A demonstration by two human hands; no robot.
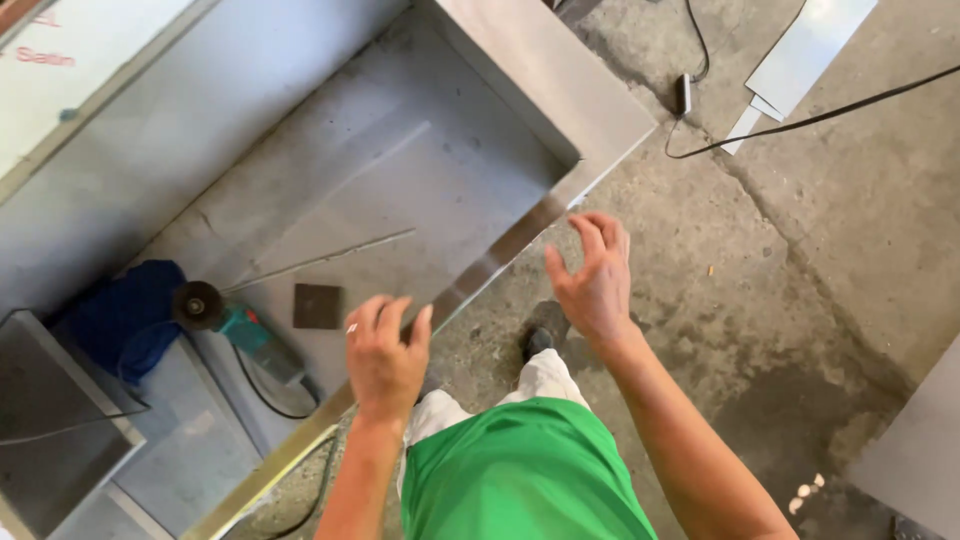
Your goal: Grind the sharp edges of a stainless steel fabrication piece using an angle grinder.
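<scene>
Sheet-metal tray (400, 170): large, shallow, grey, with folded-up walls, lying on the floor and filling the upper left of the view; its bright near edge runs diagonally just ahead of both hands. Left hand (385, 350) raised over that near edge, back of hand up, fingers curled loosely and spread, holding nothing; whether the fingertips touch the rim cannot be told. Right hand (592, 280) raised beside the tray's near corner, over the floor, fingers wide and bent, empty, clear of the metal. Both forearms extend forward from a green shirt (525, 470).

Surface: rough, stained concrete floor (780, 280), cracked toward the right. A black cable (800, 122) crosses the upper right, near flat pale metal offcuts (810, 45). Inside the tray: blue cloth (125, 315) at left, an angle grinder (235, 325) with green body just beside it, a thin metal strip (320, 260), and a small dark square pad (317, 306) near the grinder.
</scene>
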